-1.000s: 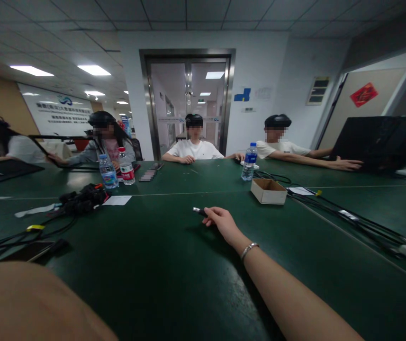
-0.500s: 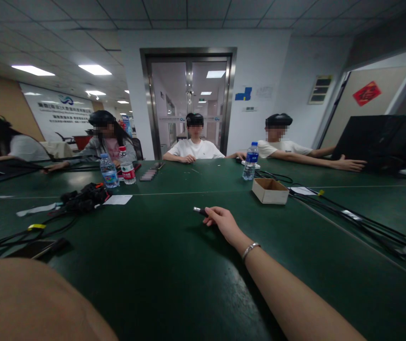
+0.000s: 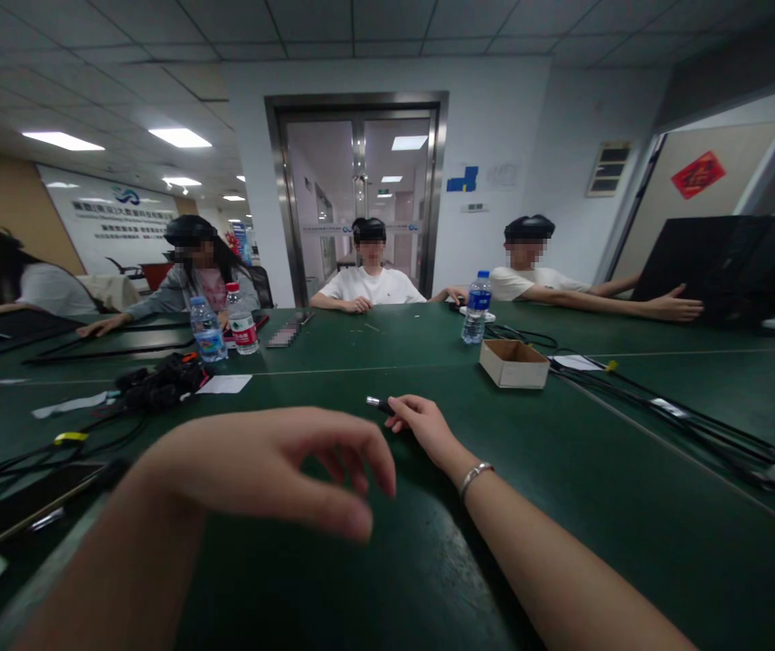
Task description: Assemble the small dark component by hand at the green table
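Note:
My right hand (image 3: 424, 425), with a metal bracelet (image 3: 475, 479) at the wrist, rests low over the green table (image 3: 306, 579). Its thumb and fingers pinch a small black stick with a shiny silver end (image 3: 377, 404), which points left; its exact kind is too small to make out. In front of me, nearer than the right hand, hovers my left hand (image 3: 292, 466). It is slightly blurred, with nothing in it, and its curved fingers are apart from the thumb. A gap separates it from the black stick.
An open cardboard box (image 3: 515, 366) and a water bottle (image 3: 477, 309) stand ahead right, by black cables (image 3: 692, 425). Two bottles (image 3: 208, 330) and tangled black gear (image 3: 163, 380) are at left. Several people wearing headsets sit across; one person's hands hold a black monitor (image 3: 713, 262).
My left hand has swung into view from the lower left toward the middle. My right hand stays almost in place, still pinching the black stick.

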Motion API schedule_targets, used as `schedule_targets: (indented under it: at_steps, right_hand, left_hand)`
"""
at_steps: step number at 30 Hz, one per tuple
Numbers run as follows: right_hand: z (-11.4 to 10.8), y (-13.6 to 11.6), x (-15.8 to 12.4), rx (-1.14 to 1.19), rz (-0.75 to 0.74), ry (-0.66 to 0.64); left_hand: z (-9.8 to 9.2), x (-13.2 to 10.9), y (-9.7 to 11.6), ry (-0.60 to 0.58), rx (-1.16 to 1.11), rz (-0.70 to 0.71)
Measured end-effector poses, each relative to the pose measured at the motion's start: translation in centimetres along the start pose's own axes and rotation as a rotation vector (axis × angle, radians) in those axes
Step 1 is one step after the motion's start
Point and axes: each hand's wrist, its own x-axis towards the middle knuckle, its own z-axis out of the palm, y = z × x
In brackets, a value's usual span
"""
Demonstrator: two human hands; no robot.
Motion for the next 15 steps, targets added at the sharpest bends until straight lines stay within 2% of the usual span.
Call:
schedule_targets:
  at_steps: [1, 2, 4, 5, 6, 8, 11, 15]
  right_hand:
    - [0.0, 0.0, 0.0, 0.004, -0.001, -0.010]
    - [0.1, -0.1, 0.0, 0.006, -0.001, -0.018]
    - [0.2, -0.2, -0.1, 0.004, 0.002, -0.023]
    - [0.2, -0.3, -0.1, 0.002, 0.004, -0.019]
    - [0.3, -0.3, -0.1, 0.000, 0.002, -0.012]
    - [0.4, -0.3, -0.1, -0.003, -0.012, 0.004]
    - [0.4, 0.0, 0.0, -0.002, -0.034, 0.010]
    - [0.3, 0.3, 0.2, -0.015, -0.049, 0.004]
  left_hand:
    - [-0.1, 1.5, -0.2, -0.020, -0.001, -0.029]
    - [0.0, 3.2, -0.9, 0.023, -0.008, -0.074]
    - [0.8, 6.9, -3.2, 0.332, -0.049, -0.219]
    - [1.5, 8.6, -4.6, 0.434, -0.101, -0.285]
    - [2.2, 10.2, -6.1, 0.486, -0.179, -0.346]
    - [3.8, 12.4, -8.7, 0.503, -0.375, -0.433]
    - [5.5, 13.6, -10.9, 0.530, -0.543, -0.424]
    - [6.5, 13.2, -11.6, 0.569, -0.362, -0.230]
